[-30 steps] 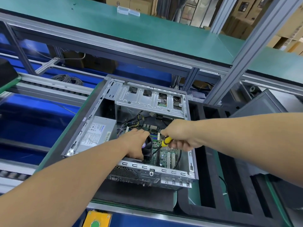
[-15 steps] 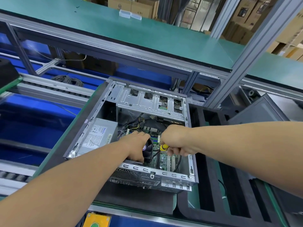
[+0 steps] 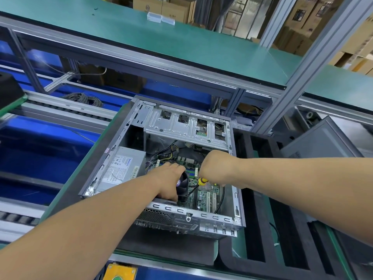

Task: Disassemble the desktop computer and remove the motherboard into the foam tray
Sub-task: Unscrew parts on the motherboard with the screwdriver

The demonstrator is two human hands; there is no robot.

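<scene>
Head view puts the motherboard [image 3: 203, 196] still seated in the bottom of the open computer case [image 3: 234, 178], green board showing between my two hands, so the main job is not yet done. My left hand [image 3: 171, 181] rests over the black cooler fan [image 3: 182, 183] with its fingers curled round the fan's edge, a grip that looks like steadying or readying to lift it. My right hand [image 3: 214, 168] is clamped round a screwdriver [image 3: 198, 183], only the yellow end of the handle and the dark shaft poking out below the fist; the tip points down toward the board near the fan, though I cannot tell whether it sits in a screw. What looks finished: the side panel is off and the case lies open on the green worktop [image 3: 66, 190]. What I judge is left: the fan, the cables [image 3: 163, 154] bunched by the power supply [image 3: 121, 170], the board's screws, then the lift across. The black foam tray [image 3: 252, 201] sits just beside the case on my right, its slots showing no board. Above the board the drive cage [image 3: 181, 126] stays in place, and a grey metal panel [image 3: 323, 140] lies well off to the right.
</scene>
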